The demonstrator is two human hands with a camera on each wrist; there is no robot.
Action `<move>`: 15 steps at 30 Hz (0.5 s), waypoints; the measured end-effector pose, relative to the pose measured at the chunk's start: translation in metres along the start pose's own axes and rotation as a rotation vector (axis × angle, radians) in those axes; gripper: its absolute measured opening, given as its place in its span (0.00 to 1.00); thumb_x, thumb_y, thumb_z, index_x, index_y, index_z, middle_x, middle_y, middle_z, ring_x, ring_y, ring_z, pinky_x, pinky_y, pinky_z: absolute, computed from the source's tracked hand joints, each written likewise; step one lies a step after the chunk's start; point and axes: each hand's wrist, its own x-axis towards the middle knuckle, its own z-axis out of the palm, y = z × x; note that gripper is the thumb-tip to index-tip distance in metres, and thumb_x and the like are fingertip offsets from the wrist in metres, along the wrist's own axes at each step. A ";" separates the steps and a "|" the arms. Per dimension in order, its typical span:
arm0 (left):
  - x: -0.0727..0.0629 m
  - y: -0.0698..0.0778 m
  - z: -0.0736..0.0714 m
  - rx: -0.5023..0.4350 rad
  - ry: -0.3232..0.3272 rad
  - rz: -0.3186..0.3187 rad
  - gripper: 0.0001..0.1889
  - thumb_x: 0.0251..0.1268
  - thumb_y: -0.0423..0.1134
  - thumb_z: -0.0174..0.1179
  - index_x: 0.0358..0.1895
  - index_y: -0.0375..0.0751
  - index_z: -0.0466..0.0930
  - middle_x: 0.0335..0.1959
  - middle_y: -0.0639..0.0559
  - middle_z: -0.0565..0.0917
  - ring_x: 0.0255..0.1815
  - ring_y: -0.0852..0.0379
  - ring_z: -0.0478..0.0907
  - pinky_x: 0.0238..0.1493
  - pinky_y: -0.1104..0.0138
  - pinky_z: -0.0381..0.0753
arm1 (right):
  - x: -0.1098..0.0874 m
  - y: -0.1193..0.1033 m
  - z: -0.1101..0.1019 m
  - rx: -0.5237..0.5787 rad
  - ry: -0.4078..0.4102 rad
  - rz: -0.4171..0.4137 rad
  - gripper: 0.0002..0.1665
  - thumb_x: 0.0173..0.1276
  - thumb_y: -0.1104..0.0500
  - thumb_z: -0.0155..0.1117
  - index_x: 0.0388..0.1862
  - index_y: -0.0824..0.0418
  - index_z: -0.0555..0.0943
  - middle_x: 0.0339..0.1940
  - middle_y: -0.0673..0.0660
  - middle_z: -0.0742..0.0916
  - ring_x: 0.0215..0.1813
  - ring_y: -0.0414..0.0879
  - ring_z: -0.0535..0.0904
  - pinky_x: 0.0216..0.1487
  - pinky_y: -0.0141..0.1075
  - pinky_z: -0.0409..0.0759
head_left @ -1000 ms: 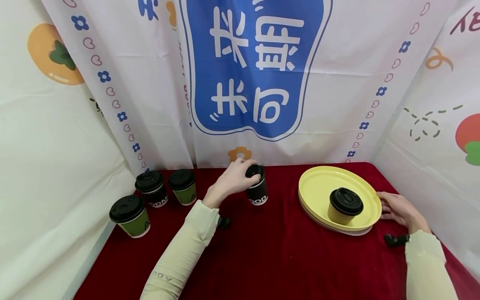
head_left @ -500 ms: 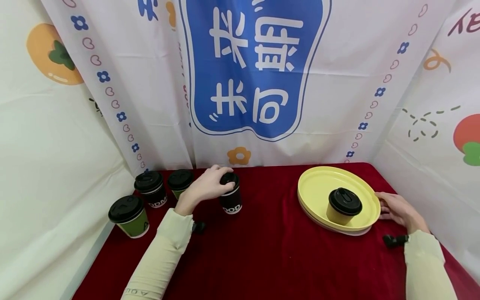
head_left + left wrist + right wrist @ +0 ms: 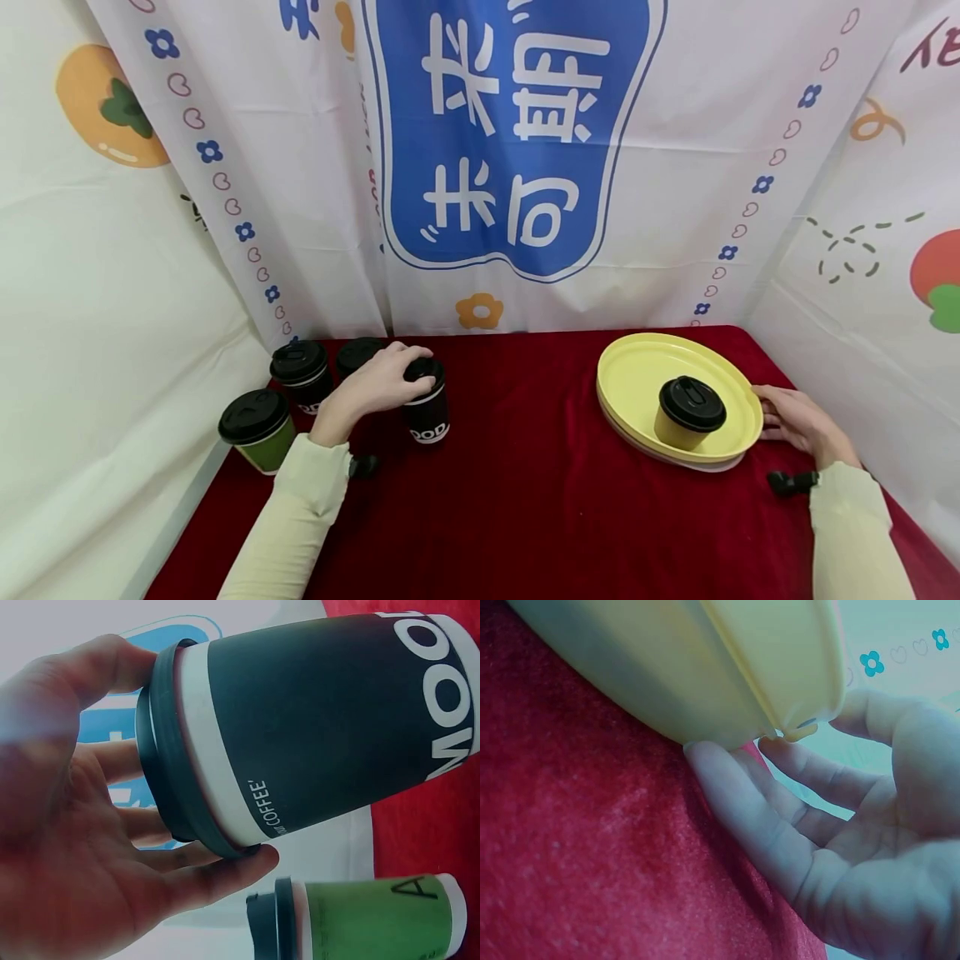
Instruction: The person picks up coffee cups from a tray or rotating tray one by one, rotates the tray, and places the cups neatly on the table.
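My left hand (image 3: 375, 387) grips a black paper coffee cup (image 3: 427, 415) by its black lid, thumb and fingers spread round the lid's rim. In the left wrist view white lettering runs round the cup's base. At the right, my right hand (image 3: 802, 423) holds the edge of a round yellow tray (image 3: 637, 375). The right wrist view has the thumb at the tray's upper rim and the fingers under its edge. On that tray stands a brown paper cup (image 3: 678, 432) with a black lid.
Left of my left hand stand a green lidded cup (image 3: 268, 443) in front and another black cup (image 3: 309, 390) behind it. A second green cup (image 3: 375, 919) is mostly hidden by my hand in the head view. Red cloth (image 3: 540, 500) covers the table; printed curtains (image 3: 675, 208) hang behind.
My left hand has carried the black cup leftward and a little nearer to me, towards the other cups. My right hand and the tray have stayed in place.
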 end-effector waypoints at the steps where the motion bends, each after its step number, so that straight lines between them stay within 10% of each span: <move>1: -0.002 -0.002 -0.001 0.004 -0.002 0.000 0.28 0.68 0.53 0.54 0.68 0.47 0.71 0.64 0.39 0.72 0.63 0.40 0.71 0.62 0.45 0.71 | 0.000 0.000 0.000 0.000 -0.002 0.000 0.17 0.79 0.45 0.47 0.36 0.43 0.82 0.28 0.44 0.87 0.32 0.37 0.84 0.38 0.40 0.86; 15: -0.030 -0.029 -0.011 0.029 -0.008 -0.048 0.28 0.68 0.51 0.55 0.68 0.44 0.71 0.65 0.35 0.71 0.63 0.37 0.71 0.59 0.44 0.72 | 0.000 0.002 0.000 0.025 0.010 0.006 0.17 0.78 0.44 0.49 0.35 0.44 0.83 0.27 0.44 0.87 0.31 0.37 0.84 0.38 0.40 0.86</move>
